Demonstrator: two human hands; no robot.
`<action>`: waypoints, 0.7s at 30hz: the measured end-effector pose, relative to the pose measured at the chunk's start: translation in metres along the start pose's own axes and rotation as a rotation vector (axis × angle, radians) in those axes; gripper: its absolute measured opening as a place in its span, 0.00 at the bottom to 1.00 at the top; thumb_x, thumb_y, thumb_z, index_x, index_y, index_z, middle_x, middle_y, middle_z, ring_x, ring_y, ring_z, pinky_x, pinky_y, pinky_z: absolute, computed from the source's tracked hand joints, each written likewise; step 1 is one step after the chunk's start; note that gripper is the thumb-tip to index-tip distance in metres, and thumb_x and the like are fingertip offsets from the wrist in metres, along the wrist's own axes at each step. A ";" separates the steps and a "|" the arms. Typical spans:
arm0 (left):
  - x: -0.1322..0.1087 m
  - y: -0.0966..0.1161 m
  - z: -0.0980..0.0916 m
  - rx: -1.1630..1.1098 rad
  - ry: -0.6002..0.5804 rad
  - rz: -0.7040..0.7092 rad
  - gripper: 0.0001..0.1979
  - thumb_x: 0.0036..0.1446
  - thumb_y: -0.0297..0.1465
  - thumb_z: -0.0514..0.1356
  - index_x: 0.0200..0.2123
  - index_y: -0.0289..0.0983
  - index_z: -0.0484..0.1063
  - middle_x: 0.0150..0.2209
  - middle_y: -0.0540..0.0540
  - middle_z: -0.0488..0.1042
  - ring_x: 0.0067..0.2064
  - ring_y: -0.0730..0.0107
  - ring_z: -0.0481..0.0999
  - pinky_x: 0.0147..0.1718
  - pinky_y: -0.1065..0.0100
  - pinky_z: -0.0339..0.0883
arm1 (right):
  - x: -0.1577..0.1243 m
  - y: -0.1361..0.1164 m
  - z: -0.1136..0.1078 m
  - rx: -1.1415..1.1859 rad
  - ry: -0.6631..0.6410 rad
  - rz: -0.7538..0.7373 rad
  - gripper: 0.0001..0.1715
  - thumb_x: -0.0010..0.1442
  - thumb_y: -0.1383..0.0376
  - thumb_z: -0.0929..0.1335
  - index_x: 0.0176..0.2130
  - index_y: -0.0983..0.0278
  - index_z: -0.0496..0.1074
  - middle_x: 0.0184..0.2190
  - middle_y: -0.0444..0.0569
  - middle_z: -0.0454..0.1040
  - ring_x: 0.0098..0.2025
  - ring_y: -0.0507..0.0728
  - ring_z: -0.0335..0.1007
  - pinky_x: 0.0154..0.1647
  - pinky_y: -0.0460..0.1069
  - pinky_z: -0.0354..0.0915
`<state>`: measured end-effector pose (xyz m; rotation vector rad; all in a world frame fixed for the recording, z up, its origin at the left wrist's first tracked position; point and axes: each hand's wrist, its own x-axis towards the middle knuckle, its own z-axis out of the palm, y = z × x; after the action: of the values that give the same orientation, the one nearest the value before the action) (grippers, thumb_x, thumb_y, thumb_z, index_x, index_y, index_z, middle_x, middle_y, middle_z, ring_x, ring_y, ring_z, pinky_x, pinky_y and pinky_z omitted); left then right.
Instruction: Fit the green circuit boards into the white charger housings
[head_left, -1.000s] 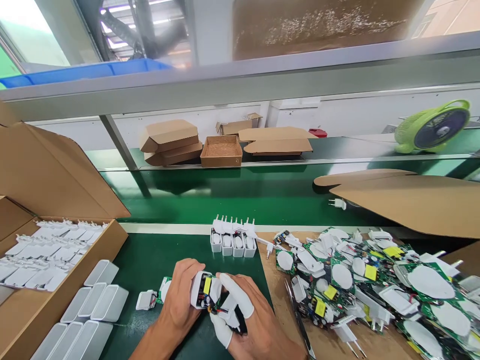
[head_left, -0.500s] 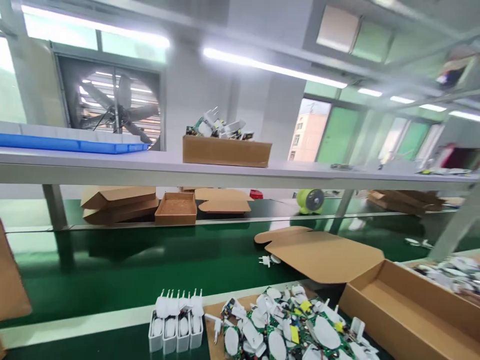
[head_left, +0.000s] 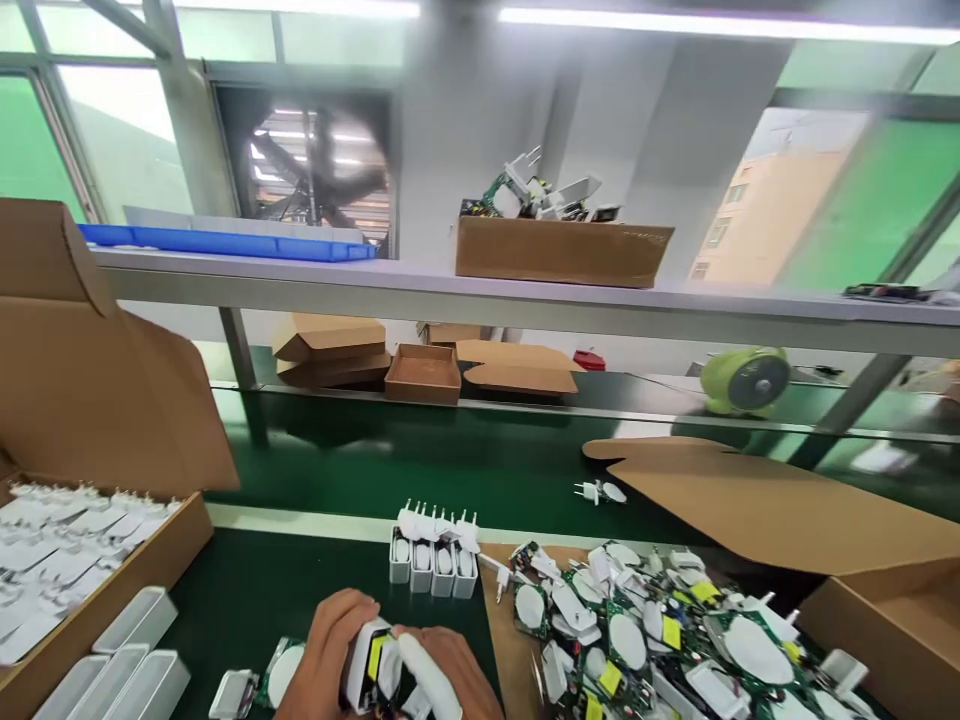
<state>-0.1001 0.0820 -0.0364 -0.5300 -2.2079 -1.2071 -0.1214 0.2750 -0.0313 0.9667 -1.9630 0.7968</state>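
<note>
Near the bottom centre, my left hand (head_left: 328, 655) is closed on a white housing (head_left: 365, 660) with a yellow-marked part inside. Close beside it, my right hand (head_left: 457, 665) has its fingers round a white curved piece (head_left: 429, 680). Dark parts show between the hands. Left of my left hand lies a green circuit board with a white disc (head_left: 283, 672). Beyond my hands stands a row of white housings with plugs (head_left: 433, 560). To the right, a heap of boards and white plug parts (head_left: 626, 640) lies on cardboard.
An open carton of white parts (head_left: 82, 540) is at the left, with white cases (head_left: 127, 670) before it. A shelf (head_left: 420, 290) crosses above, bearing a full box (head_left: 562, 252) and a blue tray (head_left: 247, 243). Flat cardboard (head_left: 750, 500) and a green fan (head_left: 746, 382) are at the right.
The view has turned left and down. Both my hands, the parts in them, the open carton's contents and the white cases have come into view.
</note>
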 end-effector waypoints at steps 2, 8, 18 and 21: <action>0.003 -0.002 -0.001 -0.010 -0.032 0.028 0.18 0.75 0.38 0.51 0.63 0.42 0.67 0.58 0.32 0.72 0.60 0.44 0.74 0.56 0.48 0.76 | 0.004 -0.003 -0.008 0.009 -0.020 0.001 0.28 0.77 0.61 0.58 0.70 0.64 0.62 0.49 0.58 0.83 0.44 0.64 0.84 0.48 0.56 0.80; 0.007 -0.014 -0.007 0.009 -0.121 0.105 0.24 0.68 0.30 0.60 0.65 0.42 0.62 0.58 0.33 0.71 0.59 0.47 0.74 0.55 0.51 0.77 | 0.042 -0.019 -0.051 0.066 -0.254 0.084 0.33 0.64 0.70 0.65 0.67 0.66 0.64 0.53 0.57 0.81 0.51 0.63 0.81 0.53 0.53 0.79; 0.011 -0.007 -0.008 -0.044 -0.164 0.082 0.27 0.69 0.25 0.59 0.67 0.41 0.58 0.59 0.34 0.65 0.61 0.50 0.70 0.59 0.50 0.73 | 0.041 -0.024 -0.045 0.064 -0.263 0.119 0.37 0.61 0.73 0.62 0.68 0.66 0.60 0.55 0.58 0.79 0.53 0.64 0.78 0.54 0.57 0.79; 0.014 -0.004 -0.009 -0.048 -0.150 0.100 0.27 0.68 0.24 0.60 0.67 0.41 0.59 0.58 0.35 0.66 0.60 0.50 0.70 0.58 0.51 0.72 | 0.040 -0.024 -0.045 0.079 -0.298 0.157 0.37 0.61 0.74 0.62 0.68 0.65 0.60 0.55 0.59 0.78 0.53 0.64 0.78 0.55 0.59 0.79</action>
<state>-0.1107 0.0730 -0.0262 -0.7640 -2.2510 -1.2051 -0.1008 0.2843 0.0291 1.0356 -2.3016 0.8626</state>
